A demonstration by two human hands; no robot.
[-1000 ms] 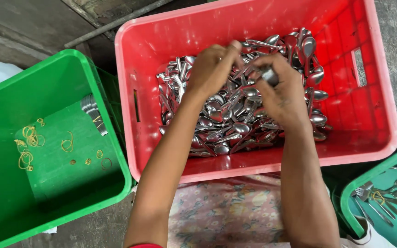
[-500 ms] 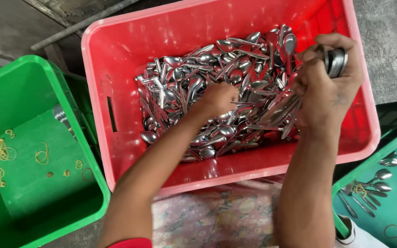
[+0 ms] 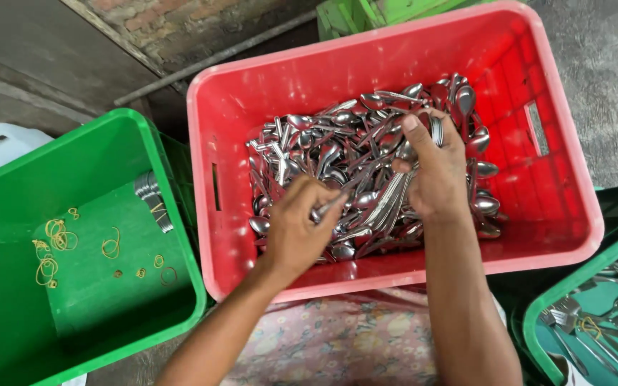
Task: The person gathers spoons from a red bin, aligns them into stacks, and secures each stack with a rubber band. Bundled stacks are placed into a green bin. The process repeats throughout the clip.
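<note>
Now both hands are down in the red crate (image 3: pixel 538 236), which is full of shiny metal spoons (image 3: pixel 337 154). The pile of spoons fills the middle of the crate and reaches toward its far right corner. The spoons lie every which way, so they do not all point the same way.

The left hand (image 3: pixel 296 229) is near the front wall of the crate, over the left part of the pile. Its fingers are curled in and pinch one spoon (image 3: pixel 328 207). That spoon's long side runs slanted, from the fingers up toward the far right.

The right hand (image 3: pixel 432 168) is in the middle of the pile, a little to the right. Its fingers are wrapped around a bunch of spoons (image 3: pixel 384 204). The thumb sticks up. The handles in the bunch run slanted, from the hand down toward the front left of the crate.

A green crate (image 3: pixel 180 214) sits just beside the red one on the left. Yellow rubber bands (image 3: pixel 55 246) lie on its floor, and a small stack of spoons (image 3: pixel 153 200) leans by its right wall. Another green crate (image 3: pixel 574 286) is at the right, with a few spoons and forks (image 3: pixel 595 322) in it. A flowered cloth (image 3: pixel 352 343) is below the red crate.
</note>
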